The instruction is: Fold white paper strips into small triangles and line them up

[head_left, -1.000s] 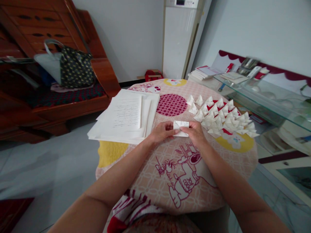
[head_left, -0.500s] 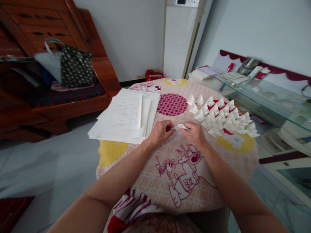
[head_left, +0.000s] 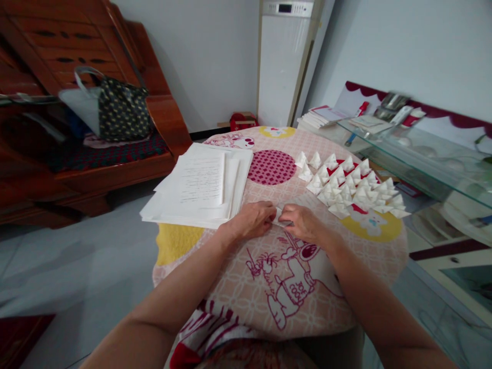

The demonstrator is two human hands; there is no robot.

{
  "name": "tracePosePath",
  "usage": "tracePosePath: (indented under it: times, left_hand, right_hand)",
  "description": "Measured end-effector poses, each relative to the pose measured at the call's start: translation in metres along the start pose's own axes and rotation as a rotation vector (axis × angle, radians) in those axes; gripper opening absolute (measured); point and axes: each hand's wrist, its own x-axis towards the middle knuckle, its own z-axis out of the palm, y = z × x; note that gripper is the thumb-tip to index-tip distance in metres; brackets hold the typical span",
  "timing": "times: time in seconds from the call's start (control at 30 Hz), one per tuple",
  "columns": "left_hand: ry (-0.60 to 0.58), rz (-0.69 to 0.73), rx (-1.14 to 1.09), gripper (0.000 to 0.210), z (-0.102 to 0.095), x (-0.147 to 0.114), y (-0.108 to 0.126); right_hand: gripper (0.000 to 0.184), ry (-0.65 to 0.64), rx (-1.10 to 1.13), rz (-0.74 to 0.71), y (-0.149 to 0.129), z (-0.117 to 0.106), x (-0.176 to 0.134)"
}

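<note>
Between my hands a small folded piece of white paper (head_left: 277, 217) lies low over the cloth, partly covered by fingers. My left hand (head_left: 258, 219) has its fingers curled and pressed on the paper's left side. From the other side my right hand (head_left: 302, 222) pinches the paper with bent fingertips. To the right, several folded white paper boats (head_left: 340, 187) stand close together in rows. A stack of white sheets (head_left: 200, 184), the top one printed, lies to the left of my hands.
A patterned pink tablecloth (head_left: 246, 277) covers the round table. Beyond its right edge stands a glass-topped cabinet (head_left: 423, 148) with cups and papers. On the left is a wooden bench (head_left: 169, 123) holding a dark patterned bag (head_left: 123, 107); a white floor unit (head_left: 282, 66) stands behind.
Both hands have come down and slightly nearer with the paper, onto the cloth. My right fingers have curled over it, and less of the paper shows. The camera view has shifted slightly.
</note>
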Motion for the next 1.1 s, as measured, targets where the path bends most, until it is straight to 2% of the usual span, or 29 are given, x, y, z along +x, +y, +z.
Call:
tracePosePath:
  times: [0.27, 0.57, 0.8, 1.1]
  left_hand:
    - [-0.017, -0.03, -0.092, 0.017, -0.002, -0.001, -0.006]
    - [0.003, -0.214, -0.227, 0.008, -0.003, -0.001, -0.007]
    - [0.081, -0.216, -0.242, 0.012, 0.005, 0.008, 0.001]
    - [0.088, -0.448, -0.415, 0.028, 0.008, 0.018, -0.005]
  right_hand:
    - [0.017, -0.006, 0.197, 0.013, 0.009, -0.005, -0.001]
    - [0.017, 0.119, 0.376, 0.23, 0.012, -0.008, 0.003]
    - [0.02, 0.128, 0.351, 0.263, 0.017, -0.003, 0.006]
    - [0.021, 0.122, 0.29, 0.391, 0.016, -0.008, 0.005]
